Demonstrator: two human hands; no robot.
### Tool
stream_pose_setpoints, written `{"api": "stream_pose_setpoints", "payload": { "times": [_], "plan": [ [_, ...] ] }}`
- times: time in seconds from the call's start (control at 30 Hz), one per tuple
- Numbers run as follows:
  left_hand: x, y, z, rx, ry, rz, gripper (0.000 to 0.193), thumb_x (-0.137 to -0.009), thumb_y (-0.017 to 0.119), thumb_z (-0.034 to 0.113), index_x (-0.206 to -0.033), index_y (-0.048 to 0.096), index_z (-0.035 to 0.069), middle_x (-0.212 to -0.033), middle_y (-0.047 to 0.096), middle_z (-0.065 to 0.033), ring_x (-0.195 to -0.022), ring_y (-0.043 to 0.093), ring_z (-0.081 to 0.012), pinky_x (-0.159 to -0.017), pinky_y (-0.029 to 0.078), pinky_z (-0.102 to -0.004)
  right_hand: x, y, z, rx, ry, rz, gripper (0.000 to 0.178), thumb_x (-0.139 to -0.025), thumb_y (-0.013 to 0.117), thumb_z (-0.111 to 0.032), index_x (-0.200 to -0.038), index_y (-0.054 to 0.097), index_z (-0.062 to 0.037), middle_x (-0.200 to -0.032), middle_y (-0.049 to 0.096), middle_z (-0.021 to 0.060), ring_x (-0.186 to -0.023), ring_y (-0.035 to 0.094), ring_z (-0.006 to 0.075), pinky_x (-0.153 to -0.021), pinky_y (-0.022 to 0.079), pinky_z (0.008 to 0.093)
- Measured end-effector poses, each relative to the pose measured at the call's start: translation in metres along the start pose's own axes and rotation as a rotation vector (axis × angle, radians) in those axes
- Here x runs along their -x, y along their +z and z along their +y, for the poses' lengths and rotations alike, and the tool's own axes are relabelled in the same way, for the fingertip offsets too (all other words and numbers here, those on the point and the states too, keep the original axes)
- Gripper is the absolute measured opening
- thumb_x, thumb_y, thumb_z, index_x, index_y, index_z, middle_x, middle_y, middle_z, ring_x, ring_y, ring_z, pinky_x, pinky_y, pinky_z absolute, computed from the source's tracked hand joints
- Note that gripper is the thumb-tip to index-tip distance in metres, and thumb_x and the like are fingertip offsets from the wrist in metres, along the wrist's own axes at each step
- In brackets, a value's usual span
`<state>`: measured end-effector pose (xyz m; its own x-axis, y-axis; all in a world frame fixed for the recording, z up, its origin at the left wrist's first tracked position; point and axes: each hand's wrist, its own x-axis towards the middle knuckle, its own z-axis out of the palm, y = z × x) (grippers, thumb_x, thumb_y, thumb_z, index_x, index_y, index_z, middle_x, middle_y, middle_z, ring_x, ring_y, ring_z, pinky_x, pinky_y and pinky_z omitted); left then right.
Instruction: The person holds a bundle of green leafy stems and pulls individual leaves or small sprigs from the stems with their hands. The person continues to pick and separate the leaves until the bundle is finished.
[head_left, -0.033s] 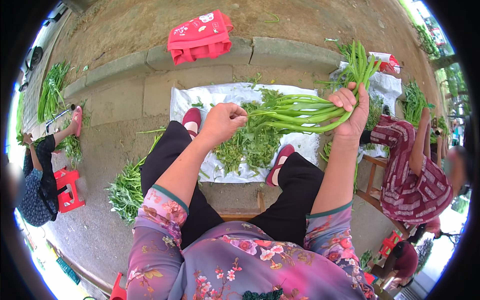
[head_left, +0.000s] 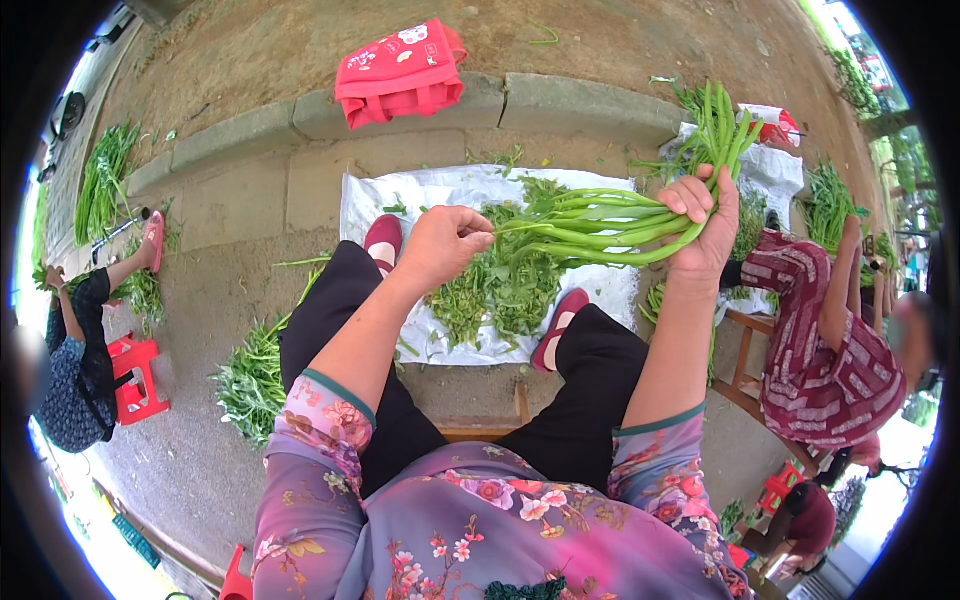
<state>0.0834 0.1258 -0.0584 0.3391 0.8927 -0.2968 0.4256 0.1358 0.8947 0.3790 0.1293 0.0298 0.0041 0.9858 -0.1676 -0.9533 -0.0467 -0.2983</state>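
Observation:
My right hand is wrapped round a bunch of long green vegetable stalks. One end of the bunch sticks up past my fist, while the leafy ends reach left over the white sheet. At those leafy ends my left hand is closed in a pinch on a thin green tip. Beneath the bunch, a pile of torn green leaves lies on the white sheet, between my red shoes.
Loose greens lie on the ground by my left leg. A red bag rests on the kerb ahead. At the right a person in maroon patterned clothes sits near more greens; another person sits far left by a red stool.

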Motion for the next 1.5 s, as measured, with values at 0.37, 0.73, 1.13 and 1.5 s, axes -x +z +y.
{"api": "stream_pose_setpoints", "payload": {
  "times": [0.37, 0.73, 1.13, 1.5],
  "plan": [
    [0.004, -0.006, -0.002, 0.028, -0.068, 0.061, 0.016, -0.078, 0.063, 0.014, -0.083, 0.067, 0.0, -0.068, 0.065, -0.0077, -0.061, 0.059, -0.0128, -0.06, 0.047, -0.0289, 0.003, -0.004, -0.007, 0.024, 0.005, 0.012, 0.023, -0.09, 0.051, -0.025, -0.083, 0.058, -0.004, -0.053, 0.039, -0.0014, -0.046, 0.038, 0.0113, -0.055, 0.036, 0.0295],
    [0.003, -0.005, 0.006, 0.578, -0.403, 0.087, 0.009, -0.079, 0.06, 0.007, -0.082, 0.061, -0.002, -0.069, 0.062, -0.0051, -0.054, 0.051, -0.0064, -0.046, 0.038, -0.0191, 0.001, -0.005, -0.004, 0.049, -0.001, 0.012, 0.023, -0.09, 0.051, -0.025, -0.083, 0.058, -0.0052, -0.053, 0.039, -0.0017, -0.045, 0.038, 0.011, -0.054, 0.036, 0.0296],
    [0.003, -0.004, -0.007, 0.564, -0.344, 0.198, 0.01, -0.081, 0.063, 0.01, -0.083, 0.062, 0.001, -0.072, 0.063, -0.0037, -0.056, 0.051, -0.0049, -0.051, 0.039, -0.0179, 0.006, -0.002, -0.013, 0.029, -0.067, 0.01, 0.021, -0.09, 0.051, -0.022, -0.085, 0.055, -0.0024, -0.053, 0.034, -0.0033, -0.043, 0.034, 0.0089, -0.053, 0.034, 0.0272],
    [0.007, 0.009, 0.006, -0.005, -0.009, 0.201, 0.023, -0.073, 0.069, 0.009, -0.096, 0.067, 0.004, -0.084, 0.065, -0.0052, -0.074, 0.057, -0.0119, -0.068, 0.044, -0.0251, 0.004, -0.001, -0.004, 0.016, 0.034, -0.029, 0.024, -0.09, 0.05, -0.025, -0.085, 0.059, -0.0033, -0.052, 0.039, -0.0013, -0.044, 0.038, 0.011, -0.054, 0.035, 0.0294]
  ]
}}
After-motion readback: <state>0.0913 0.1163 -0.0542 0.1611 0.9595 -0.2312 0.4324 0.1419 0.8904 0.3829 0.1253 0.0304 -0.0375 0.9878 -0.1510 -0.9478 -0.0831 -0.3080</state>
